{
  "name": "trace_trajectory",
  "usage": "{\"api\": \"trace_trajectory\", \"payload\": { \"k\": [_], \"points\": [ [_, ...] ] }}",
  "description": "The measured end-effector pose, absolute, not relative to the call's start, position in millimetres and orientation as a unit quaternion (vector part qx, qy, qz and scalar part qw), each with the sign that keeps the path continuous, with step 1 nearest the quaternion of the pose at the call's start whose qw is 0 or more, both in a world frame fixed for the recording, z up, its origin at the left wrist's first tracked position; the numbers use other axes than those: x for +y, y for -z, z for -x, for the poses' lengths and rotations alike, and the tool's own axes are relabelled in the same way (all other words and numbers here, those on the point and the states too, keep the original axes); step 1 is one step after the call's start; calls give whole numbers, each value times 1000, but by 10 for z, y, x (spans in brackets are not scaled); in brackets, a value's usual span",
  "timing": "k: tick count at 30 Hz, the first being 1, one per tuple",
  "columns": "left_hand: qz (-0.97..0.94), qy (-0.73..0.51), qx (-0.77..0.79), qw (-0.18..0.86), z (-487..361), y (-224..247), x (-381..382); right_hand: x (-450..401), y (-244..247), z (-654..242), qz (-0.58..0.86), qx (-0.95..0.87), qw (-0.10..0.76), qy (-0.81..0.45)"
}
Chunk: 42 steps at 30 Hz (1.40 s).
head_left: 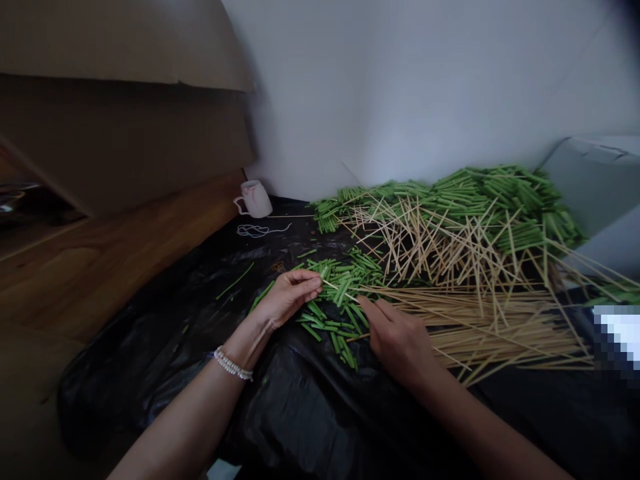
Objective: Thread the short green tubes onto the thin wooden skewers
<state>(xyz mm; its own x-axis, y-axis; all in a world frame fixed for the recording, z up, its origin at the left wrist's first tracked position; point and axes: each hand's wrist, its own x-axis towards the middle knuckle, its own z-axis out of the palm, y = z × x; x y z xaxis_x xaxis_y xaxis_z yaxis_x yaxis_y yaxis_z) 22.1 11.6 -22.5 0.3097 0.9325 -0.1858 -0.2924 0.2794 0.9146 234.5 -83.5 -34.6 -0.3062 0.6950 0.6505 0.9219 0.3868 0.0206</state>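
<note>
My left hand [290,297], a beaded bracelet on its wrist, pinches a short cut green stem [325,273] at its fingertips. My right hand [400,337] is closed on a thin wooden skewer [341,291] whose far end reaches the left fingertips. Whether the tip is inside the stem is too small to tell. Below and between both hands lies a loose heap of cut green stems [345,323]. Many bare skewers [505,330] lie side by side to the right of my right hand.
Behind, skewers [425,240] with green pieces on their ends form a long pile [480,200] against the pale wall. A mug [257,199] and a coil of string [253,231] sit at the back left. Black plastic [165,347] covers the surface; cardboard [125,140] stands left.
</note>
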Motion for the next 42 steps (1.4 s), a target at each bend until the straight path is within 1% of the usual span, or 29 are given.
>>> {"api": "trace_trajectory", "payload": {
  "k": [10,16,22,25,28,30,32,36,42],
  "points": [
    [-450,-384,389,707,-335,205,3,-859,341,-2287,511,-789,288,183],
    [-467,-402,386,686,-392,162,-45,-856,322,-2298,508,-789,291,188],
    [-471,-385,395,688,-392,167,-47,-848,339,-2308,507,-786,299,188],
    [-495,-396,394,666,-341,162,7,-823,341,-2344,515,-781,299,187],
    [-504,-455,414,606,-225,147,110,-783,339,-2410,534,-768,301,185],
    [-515,-500,448,533,-141,144,182,-759,338,-2452,542,-762,301,187],
    [-539,-513,484,461,-78,151,234,-743,339,-2481,545,-758,302,194],
    [-605,-481,520,364,-28,180,270,-734,336,-2502,546,-754,303,206],
    [-693,-392,560,229,77,221,312,-732,328,-2512,545,-750,307,215]
  ]
}}
